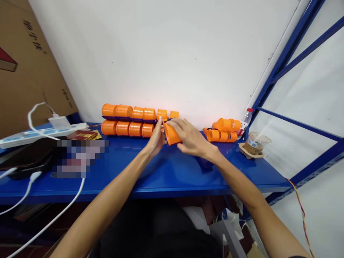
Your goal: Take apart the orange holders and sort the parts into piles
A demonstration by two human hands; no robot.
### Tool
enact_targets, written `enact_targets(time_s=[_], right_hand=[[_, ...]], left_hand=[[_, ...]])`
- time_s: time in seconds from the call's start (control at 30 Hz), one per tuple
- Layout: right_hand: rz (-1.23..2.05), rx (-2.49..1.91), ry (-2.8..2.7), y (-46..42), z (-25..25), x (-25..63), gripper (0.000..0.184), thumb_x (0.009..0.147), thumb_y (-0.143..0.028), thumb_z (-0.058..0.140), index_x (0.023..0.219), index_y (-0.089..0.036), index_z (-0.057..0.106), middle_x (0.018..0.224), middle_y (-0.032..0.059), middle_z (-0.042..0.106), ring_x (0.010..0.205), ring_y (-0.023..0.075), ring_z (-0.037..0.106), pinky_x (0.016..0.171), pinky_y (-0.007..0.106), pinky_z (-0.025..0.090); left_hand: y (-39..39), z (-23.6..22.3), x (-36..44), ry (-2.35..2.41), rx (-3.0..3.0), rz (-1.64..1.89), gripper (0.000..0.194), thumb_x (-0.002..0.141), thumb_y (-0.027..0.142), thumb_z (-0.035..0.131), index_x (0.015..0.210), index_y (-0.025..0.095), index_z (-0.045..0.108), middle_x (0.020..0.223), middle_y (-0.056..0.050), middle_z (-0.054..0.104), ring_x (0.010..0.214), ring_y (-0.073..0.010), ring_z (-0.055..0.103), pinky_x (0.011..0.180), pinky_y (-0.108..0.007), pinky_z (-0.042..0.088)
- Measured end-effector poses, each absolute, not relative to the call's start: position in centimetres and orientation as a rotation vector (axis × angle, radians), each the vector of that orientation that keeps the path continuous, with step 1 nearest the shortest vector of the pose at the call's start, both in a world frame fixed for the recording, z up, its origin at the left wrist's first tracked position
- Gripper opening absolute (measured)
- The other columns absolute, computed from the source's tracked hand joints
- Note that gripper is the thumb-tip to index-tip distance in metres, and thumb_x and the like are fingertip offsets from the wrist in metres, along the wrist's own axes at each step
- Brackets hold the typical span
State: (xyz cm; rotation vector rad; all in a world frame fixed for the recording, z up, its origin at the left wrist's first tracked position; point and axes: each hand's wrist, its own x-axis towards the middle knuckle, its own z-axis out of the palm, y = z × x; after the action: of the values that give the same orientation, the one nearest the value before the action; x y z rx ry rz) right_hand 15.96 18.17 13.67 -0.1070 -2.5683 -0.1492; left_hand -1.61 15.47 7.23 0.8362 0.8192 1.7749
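Note:
My right hand (192, 138) curls over an orange plastic cup (172, 133) with a dark purple edge along its rim, near the middle of the shelf. On the cup's left side, my left hand (157, 138) grips the edge, thumb up; its other fingers are partly hidden. Just behind and left of my hands, orange cups (122, 128) lie sideways in two stacked rows, with dark purple strips between and under them. Beyond my right hand sits a smaller stack of orange cups (223, 135). Dark purple flat pieces (204, 163) lie beneath my right wrist.
The blue shelf (161, 175) meets a white wall. To the right stand a plastic bottle (245, 122) and a drink cup (254, 143) in a cardboard holder, beside a blue frame. A power strip (77, 128), cables and a black device (29, 157) occupy the left.

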Motion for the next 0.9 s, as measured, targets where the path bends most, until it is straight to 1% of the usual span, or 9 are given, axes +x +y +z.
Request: enact_targets(time_s=[0.1, 0.17, 0.23, 0.3, 0.37, 0.43, 0.53, 0.7, 0.9], right_hand=[[0.035, 0.011, -2.641, 18.1, 12.8, 15.9, 0.083, 0.075, -0.004, 0.061, 0.155, -0.023, 0.049, 0.158, 0.0139, 0.053, 0.146, 0.0327, 0.046, 0.122, 0.058, 0.041], [0.282, 0.075, -2.621, 19.2, 12.9, 16.3, 0.073, 0.078, -0.013, 0.068, 0.149, -0.025, 0.056, 0.155, 0.0114, 0.058, 0.142, 0.0313, 0.052, 0.120, 0.056, 0.044], [0.527, -0.025, -2.454, 20.7, 12.8, 16.7, 0.049, 0.086, -0.025, 0.068, 0.135, -0.024, 0.067, 0.141, 0.0096, 0.068, 0.129, 0.0276, 0.063, 0.110, 0.048, 0.051], [0.628, -0.277, -2.228, 22.2, 12.3, 16.9, 0.024, 0.095, -0.032, 0.060, 0.110, -0.020, 0.074, 0.113, 0.0080, 0.077, 0.105, 0.0226, 0.070, 0.094, 0.038, 0.055], [0.585, -0.500, -2.128, 23.5, 11.5, 16.7, 0.026, 0.099, -0.034, 0.055, 0.087, -0.018, 0.072, 0.088, 0.0052, 0.075, 0.082, 0.0186, 0.068, 0.081, 0.032, 0.052], [0.499, -0.593, -2.163, 24.2, 10.6, 16.4, 0.031, 0.099, -0.034, 0.056, 0.076, -0.018, 0.069, 0.074, 0.0028, 0.071, 0.071, 0.0160, 0.062, 0.074, 0.030, 0.046], [0.431, -0.587, -2.225, 24.4, 9.8, 16.0, 0.030, 0.099, -0.031, 0.058, 0.076, -0.017, 0.070, 0.073, 0.0021, 0.071, 0.067, 0.0144, 0.059, 0.070, 0.028, 0.041], [0.412, -0.597, -2.297, 23.9, 9.9, 16.0, 0.021, 0.096, -0.027, 0.062, 0.083, -0.017, 0.074, 0.080, 0.0035, 0.075, 0.070, 0.0144, 0.060, 0.070, 0.027, 0.038], [0.377, -0.607, -2.406, 23.8, 9.5, 15.5, 0.027, 0.097, -0.023, 0.058, 0.073, -0.016, 0.068, 0.070, 0.0010, 0.066, 0.068, 0.0131, 0.052, 0.067, 0.027, 0.031]], left_hand=[[15.7, 7.0, -1.8, 0.750, 0.788, 1.750, 0.041, 0.096, 0.058, 0.067, 0.101, 0.018, 0.075, 0.094, -0.008, 0.081, 0.080, -0.0219, 0.079, 0.072, -0.031, 0.063], [15.7, 7.0, -1.6, 0.742, 0.752, 1.752, 0.033, 0.096, 0.048, 0.070, 0.098, 0.016, 0.077, 0.095, -0.008, 0.082, 0.080, -0.0213, 0.078, 0.075, -0.030, 0.063], [15.7, 6.9, -1.1, 0.749, 0.756, 1.754, 0.030, 0.096, 0.043, 0.071, 0.099, 0.015, 0.079, 0.097, -0.009, 0.083, 0.082, -0.0219, 0.079, 0.076, -0.030, 0.063], [15.6, 6.9, -0.6, 0.766, 0.802, 1.753, 0.032, 0.095, 0.043, 0.073, 0.105, 0.014, 0.081, 0.104, -0.011, 0.083, 0.087, -0.0231, 0.079, 0.080, -0.031, 0.063], [15.7, 6.8, -0.1, 0.793, 0.872, 1.767, 0.036, 0.092, 0.045, 0.076, 0.109, 0.014, 0.081, 0.112, -0.012, 0.083, 0.096, -0.0247, 0.080, 0.086, -0.032, 0.063], [15.9, 6.5, 0.1, 0.822, 0.940, 1.818, 0.038, 0.089, 0.046, 0.080, 0.109, 0.014, 0.081, 0.118, -0.012, 0.082, 0.105, -0.0263, 0.079, 0.094, -0.033, 0.061], [16.3, 5.9, 0.1, 0.852, 1.009, 1.876, 0.044, 0.087, 0.051, 0.081, 0.108, 0.013, 0.081, 0.120, -0.013, 0.081, 0.114, -0.0291, 0.076, 0.102, -0.037, 0.058], [16.5, 5.7, 0.0, 0.868, 1.000, 1.910, 0.046, 0.089, 0.058, 0.077, 0.107, 0.016, 0.080, 0.120, -0.012, 0.081, 0.116, -0.0291, 0.075, 0.101, -0.038, 0.060], [15.7, 6.5, 0.6, 0.956, 1.023, 2.007, 0.038, 0.090, 0.055, 0.076, 0.101, 0.019, 0.078, 0.111, -0.009, 0.082, 0.116, -0.0279, 0.075, 0.097, -0.037, 0.062]])
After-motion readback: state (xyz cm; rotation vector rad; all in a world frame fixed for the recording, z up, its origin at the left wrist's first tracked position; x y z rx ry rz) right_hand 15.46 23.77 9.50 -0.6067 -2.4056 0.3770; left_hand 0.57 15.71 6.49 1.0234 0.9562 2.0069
